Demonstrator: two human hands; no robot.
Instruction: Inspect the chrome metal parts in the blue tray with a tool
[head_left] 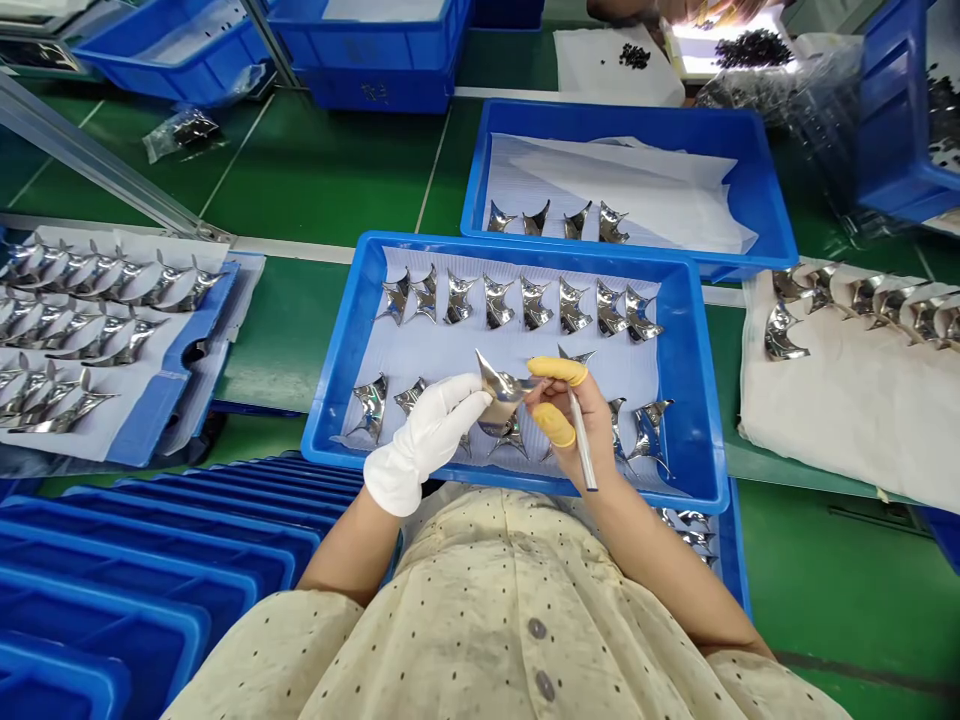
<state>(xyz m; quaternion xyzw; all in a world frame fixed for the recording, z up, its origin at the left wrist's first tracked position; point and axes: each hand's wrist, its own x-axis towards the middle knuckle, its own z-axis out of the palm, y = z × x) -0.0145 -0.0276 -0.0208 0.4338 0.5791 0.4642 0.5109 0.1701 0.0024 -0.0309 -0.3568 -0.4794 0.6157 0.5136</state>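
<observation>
My left hand, in a white glove, pinches a shiny, pointed, curved metal piece by its left side. At the piece's right end are the fingertips of my right hand, which wears yellow finger cots. A slim silver pen-like tool is held in that hand, its lower end pointing toward me. Both hands are above a blue tray lined with white paper. Similar metal pieces lie there in a far row and a near row, the near one partly hidden by my hands.
Behind stands another blue tray with several metal pieces and paper. More pieces lie on a paper-covered board at left and a white cloth at right. Stacked blue trays fill the lower left. Another person's hand shows at the back.
</observation>
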